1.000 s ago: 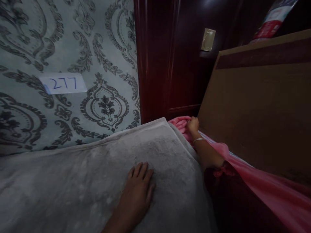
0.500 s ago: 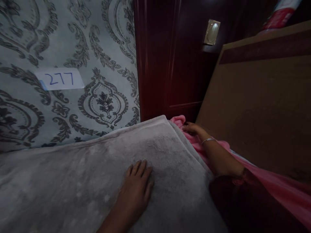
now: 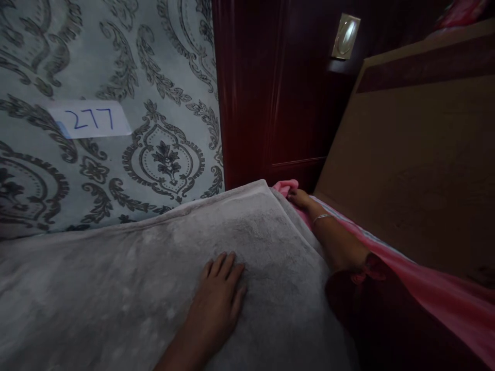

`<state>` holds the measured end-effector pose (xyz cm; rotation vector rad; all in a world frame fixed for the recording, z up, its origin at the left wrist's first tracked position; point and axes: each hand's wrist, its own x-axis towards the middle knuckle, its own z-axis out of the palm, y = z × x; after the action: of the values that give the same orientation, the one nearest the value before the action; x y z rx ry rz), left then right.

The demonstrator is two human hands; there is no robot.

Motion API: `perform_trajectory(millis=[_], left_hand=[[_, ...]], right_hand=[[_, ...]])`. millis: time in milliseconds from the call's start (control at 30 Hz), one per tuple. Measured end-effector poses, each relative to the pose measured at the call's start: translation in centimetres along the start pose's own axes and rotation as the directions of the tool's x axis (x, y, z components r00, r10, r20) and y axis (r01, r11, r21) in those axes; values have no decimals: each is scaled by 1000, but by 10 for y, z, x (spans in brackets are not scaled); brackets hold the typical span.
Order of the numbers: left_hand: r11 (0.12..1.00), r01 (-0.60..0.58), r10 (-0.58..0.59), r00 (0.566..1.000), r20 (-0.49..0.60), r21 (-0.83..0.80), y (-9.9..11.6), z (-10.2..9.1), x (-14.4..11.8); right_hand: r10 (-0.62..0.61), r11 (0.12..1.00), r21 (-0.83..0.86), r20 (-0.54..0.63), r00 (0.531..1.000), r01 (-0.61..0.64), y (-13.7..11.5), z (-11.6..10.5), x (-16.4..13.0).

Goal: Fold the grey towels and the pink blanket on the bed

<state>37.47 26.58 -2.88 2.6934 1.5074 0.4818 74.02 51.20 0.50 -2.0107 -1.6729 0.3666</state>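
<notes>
On gray blanket, left hand flat (as before), right hand grasping pink cloth, now less bunched

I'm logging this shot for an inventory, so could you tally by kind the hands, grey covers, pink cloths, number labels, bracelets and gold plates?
Hands: 2 (left hand, right hand)
Grey cover (layers counted as one): 1
Pink cloth: 1
Number label: 1
Bracelet: 1
Gold plate: 1
Total: 7
</notes>
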Motion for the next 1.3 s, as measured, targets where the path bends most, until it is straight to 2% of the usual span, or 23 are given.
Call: perform_trajectory(millis=[133,267,367,500,633,767,1000,1167,1300], left_hand=[[1000,5,-5,1000,7,-9,-1,-1,2],[1000,20,-19,1000,18,-24,-1,-2,6],[999,26,-26,999,26,-27,0,-3,7],[999,32,-31,998,48,-7,2,-5,7],[1000,23,-23,998,58,1,3,-7,6],[1000,16,-15,999,29,-16,2,-5,5],[999,16,-15,1000,21,-33,3,-4,3],[999,21,-21,1000,2,-46,4,-3,4],[998,29,-27,999,34,-51,4,-5,4]], right_hand=[[35,999,-26,64,997,-33,20,-28,-18],[122,986,-130,139,983,-104,33,-49,-43],[177,965,-217,110,978,-150,35,-48,-59],[255,921,-302,-13,967,-247,38,-35,-69],[301,887,-330,-120,946,-324,48,-21,-72],[312,868,-325,-230,922,-375,63,-20,-75],[318,876,-320,-183,930,-362,69,-29,-74],[358,843,-384,-125,926,-377,75,-37,-81],[321,815,-454,-162,933,-360,88,-49,-84]])
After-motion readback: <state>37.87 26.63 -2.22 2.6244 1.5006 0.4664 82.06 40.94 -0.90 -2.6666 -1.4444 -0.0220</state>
